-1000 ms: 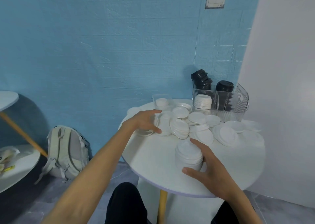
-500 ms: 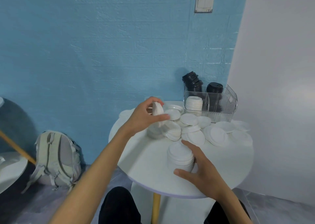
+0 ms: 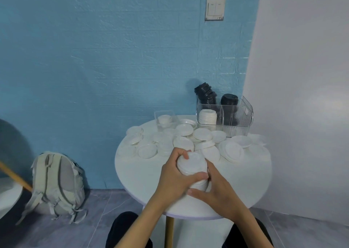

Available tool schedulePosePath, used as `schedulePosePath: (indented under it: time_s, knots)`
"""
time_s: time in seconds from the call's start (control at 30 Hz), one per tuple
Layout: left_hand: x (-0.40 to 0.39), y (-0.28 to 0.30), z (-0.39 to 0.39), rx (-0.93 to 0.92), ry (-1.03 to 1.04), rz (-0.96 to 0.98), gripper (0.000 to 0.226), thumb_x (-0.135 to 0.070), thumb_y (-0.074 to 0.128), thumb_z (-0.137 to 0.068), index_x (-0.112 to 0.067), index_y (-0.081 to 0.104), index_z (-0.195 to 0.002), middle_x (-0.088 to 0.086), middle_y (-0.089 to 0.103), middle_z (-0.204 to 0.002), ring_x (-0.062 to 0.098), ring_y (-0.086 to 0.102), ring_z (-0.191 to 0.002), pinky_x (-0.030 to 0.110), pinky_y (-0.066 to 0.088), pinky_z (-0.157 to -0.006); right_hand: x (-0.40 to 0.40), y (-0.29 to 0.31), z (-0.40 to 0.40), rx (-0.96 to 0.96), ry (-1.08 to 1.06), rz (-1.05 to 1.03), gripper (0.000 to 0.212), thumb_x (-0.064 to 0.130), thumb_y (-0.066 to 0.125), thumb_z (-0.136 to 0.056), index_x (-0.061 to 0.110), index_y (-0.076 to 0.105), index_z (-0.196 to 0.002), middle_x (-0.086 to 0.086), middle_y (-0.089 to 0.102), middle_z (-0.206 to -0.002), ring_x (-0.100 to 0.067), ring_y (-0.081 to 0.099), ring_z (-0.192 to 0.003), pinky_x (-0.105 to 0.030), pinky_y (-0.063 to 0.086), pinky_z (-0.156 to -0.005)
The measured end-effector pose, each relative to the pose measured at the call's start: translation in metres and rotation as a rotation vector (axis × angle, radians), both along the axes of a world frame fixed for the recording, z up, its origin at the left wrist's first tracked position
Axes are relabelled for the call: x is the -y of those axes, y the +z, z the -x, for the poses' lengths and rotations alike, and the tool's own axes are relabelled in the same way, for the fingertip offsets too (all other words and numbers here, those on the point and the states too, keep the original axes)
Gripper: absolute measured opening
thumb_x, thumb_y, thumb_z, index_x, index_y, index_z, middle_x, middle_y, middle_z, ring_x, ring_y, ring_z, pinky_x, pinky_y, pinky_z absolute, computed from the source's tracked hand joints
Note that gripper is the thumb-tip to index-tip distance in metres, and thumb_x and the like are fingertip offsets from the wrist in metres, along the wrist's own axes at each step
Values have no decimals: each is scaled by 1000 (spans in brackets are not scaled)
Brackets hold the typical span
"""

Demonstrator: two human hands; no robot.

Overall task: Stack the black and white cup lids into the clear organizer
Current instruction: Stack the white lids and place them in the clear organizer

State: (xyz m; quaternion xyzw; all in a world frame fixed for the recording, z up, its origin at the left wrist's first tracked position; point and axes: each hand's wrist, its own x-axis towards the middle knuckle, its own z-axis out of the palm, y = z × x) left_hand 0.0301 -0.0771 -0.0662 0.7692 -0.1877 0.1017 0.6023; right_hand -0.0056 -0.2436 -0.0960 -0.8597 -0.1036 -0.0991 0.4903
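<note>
Stack in hand: white lid stack (image 3: pixel 192 167), a short nested column standing on the near part of the round table (image 3: pixel 143 179), just in front of the loose pile.
My left hand (image 3: pixel 174 179): fingers curled over the top and far side of the stack, thumb across its front, gripping.
My right hand (image 3: pixel 219 193): wrapped round the stack's lower right side, thumb along its base, gripping.
Handling, as I judge it: very light, thin moulded plastic; each lid flexes, but nested they stiffen into a column. Smooth rims look slippery, so the stack may shear sideways.
Where to hold: round the side wall, low and high at once, squeezing gently; not by the top lid alone.
Loose white lids (image 3: pixel 203 134): shallow discs with raised rims, matte, overlapping across the far half of the table.
Clear organizer (image 3: pixel 239 121): rigid ribbed transparent plastic, at the table's far right edge; white lids stacked in its front left compartment.
Black lids (image 3: pixel 228 99): glossy domed stacks in the rear compartments, the left one leaning.
Work left: most white lids lie outside the organizer.
</note>
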Motion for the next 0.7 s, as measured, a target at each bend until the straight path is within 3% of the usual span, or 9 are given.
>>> schedulePosePath:
  time_s: [0.07,0.13,0.23,0.33,0.43,0.5,0.7]
  knots:
    - [-3,-3,0,-8,9,-14,63,-34,98,-57,-30,53,-101,-20,65,-104,5,61,-97,17,48,-78,0,-1,-1,-12,-17,0,106,63,84,-67,46,24,-153,27,46,-148,2,46,-135,-35,42,-114]
    - [-5,-6,0,-27,-17,-39,62,-35,97,-61,-33,59,-111,-22,65,-113,3,59,-108,18,48,-88,0,-1,-1,-19,-20,10,111,65,82,-66,50,15,-154,28,38,-153,3,41,-139,-34,39,-117]
    - [-5,-8,4,-70,-48,-51,63,-35,94,-66,-42,65,-121,-27,64,-125,-4,56,-119,24,48,-102,0,1,1,-1,11,11,106,58,81,-70,61,11,-150,32,35,-153,5,41,-137,-29,38,-116]
    - [-6,-8,4,-100,-68,-41,63,-35,94,-68,-44,65,-123,-26,65,-126,-3,58,-119,27,49,-104,0,4,3,22,12,32,100,57,79,-71,67,13,-146,39,30,-151,13,36,-136,-24,37,-113]
    - [-6,-5,5,-112,-81,-66,72,-38,93,-68,-47,59,-131,-34,61,-127,-11,54,-121,14,46,-101,-1,3,3,46,12,57,99,62,76,-70,68,11,-145,43,26,-150,20,33,-133,-19,36,-109]
    - [-6,-4,6,-125,-87,-73,77,-40,92,-69,-48,56,-136,-37,59,-129,-16,51,-122,8,42,-99,0,3,2,48,10,73,97,61,76,-71,68,13,-144,44,27,-149,21,34,-131,-18,36,-108]
    - [-6,-7,4,-133,-107,-122,76,-48,90,-67,-49,55,-135,-31,57,-134,-10,50,-125,18,43,-105,2,-1,-1,40,-13,69,89,59,79,-69,64,25,-139,36,41,-142,13,46,-126,-23,44,-105]
